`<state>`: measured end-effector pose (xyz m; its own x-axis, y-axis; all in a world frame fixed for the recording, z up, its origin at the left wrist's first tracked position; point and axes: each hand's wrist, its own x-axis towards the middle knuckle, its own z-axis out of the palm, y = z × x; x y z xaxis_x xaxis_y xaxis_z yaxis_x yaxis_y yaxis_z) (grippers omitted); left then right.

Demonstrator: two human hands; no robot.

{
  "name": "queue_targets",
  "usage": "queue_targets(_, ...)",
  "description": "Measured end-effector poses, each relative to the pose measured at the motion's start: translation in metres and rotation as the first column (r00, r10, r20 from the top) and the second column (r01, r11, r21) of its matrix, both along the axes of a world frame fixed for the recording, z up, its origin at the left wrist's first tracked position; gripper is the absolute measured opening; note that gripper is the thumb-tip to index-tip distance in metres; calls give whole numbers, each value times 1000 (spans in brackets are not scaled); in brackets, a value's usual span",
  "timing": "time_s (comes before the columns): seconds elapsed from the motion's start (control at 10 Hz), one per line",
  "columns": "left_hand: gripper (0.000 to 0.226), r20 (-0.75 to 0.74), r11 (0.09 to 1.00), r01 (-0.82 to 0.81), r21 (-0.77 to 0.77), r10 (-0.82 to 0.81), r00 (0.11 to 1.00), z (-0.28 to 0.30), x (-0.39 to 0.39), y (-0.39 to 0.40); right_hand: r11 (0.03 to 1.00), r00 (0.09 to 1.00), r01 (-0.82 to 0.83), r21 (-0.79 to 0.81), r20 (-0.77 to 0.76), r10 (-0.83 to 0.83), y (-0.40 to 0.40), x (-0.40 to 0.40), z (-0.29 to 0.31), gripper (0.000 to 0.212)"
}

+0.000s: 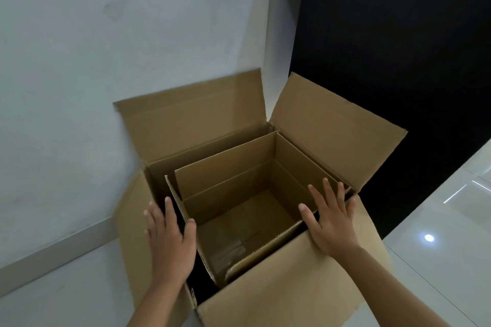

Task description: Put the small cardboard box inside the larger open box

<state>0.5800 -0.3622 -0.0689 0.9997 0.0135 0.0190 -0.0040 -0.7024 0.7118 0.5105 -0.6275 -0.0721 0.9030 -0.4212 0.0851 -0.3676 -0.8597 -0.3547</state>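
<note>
The small cardboard box (239, 180) sits inside the larger open box (318, 119), open at the top, its taped bottom visible. The larger box's four flaps are spread outward. My left hand (170, 241) hovers over the small box's left wall, thumb at its edge, fingers spread above the dark gap between the two boxes. My right hand (329, 220) lies flat over the small box's right front corner and the larger box's near flap, fingers apart. Neither hand grips anything.
The larger box stands on a pale glossy tiled floor (438, 233) against a white wall (106, 34) with a grey skirting (53, 255). A black panel (398, 34) rises behind the box on the right.
</note>
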Motion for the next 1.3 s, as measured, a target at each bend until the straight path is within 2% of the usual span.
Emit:
queue_targets(0.5, 62, 4, 1000, -11, 20, 11, 1000, -1, 21, -18, 1000, 997, 7, -15, -81, -9, -19, 23, 1, 97)
queue_targets(0.6, 68, -13, 999, -20, 41, 20, 1000, -2, 11, -15, 998, 999, 21, 61, -41, -19, -12, 10, -1, 109)
queue_targets(0.7, 76, -58, 996, -35, 83, 40, 998, -5, -3, -16, 993, 999, 38, 113, -10, -37, -1, -3, -6, 106)
queue_targets(0.9, 74, -88, 996, -83, 42, 86, 992, -8, -13, -19, 991, 996, 52, 120, -79, -43, 0, -1, 0, 112)
queue_targets(1.1, 73, -125, 997, -58, 57, 65, 990, 0, -16, -17, 986, 989, 9, 166, -145, 16, 2, -17, 14, 111)
queue_targets(1.2, 76, -197, 997, -43, 63, 54, 979, 12, -21, -11, 987, 984, -58, 147, -157, 81, 8, -38, 24, 114)
queue_targets(1.3, 77, -141, 996, -16, 84, 28, 990, 26, -34, -4, 988, 978, -94, 122, -176, 114, 12, -51, 36, 117)
